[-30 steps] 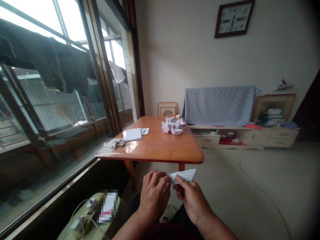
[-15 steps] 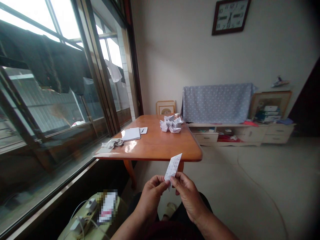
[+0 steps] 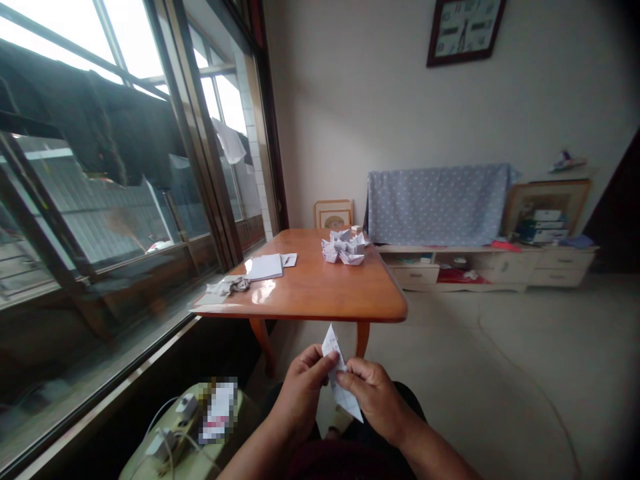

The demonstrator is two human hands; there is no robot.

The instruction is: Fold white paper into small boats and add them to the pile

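A narrow folded paper (image 3: 347, 398) with writing on it is held above my lap, its pointed ends up and down. My left hand (image 3: 311, 378) is closed on its upper left edge, thumb on the front face. From the other side, my right hand (image 3: 371, 387) pinches its middle right edge between thumb and fingers. Beyond my hands, a cluster of folded paper pieces (image 3: 344, 248) sits on the orange-brown wooden table (image 3: 320, 293).
On the table's left lie a stack of white paper (image 3: 265, 267) and a crumpled grey cloth (image 3: 231, 287). A green stool (image 3: 150, 460) with chargers and cables stands at my lower left. Glass windows line the left; a low cabinet (image 3: 515, 270) stands along the far wall.
The folded paper has turned in my hands, from leaning up to the right to slanting down to the right. It sits lower, and both hands have shifted their hold on it.
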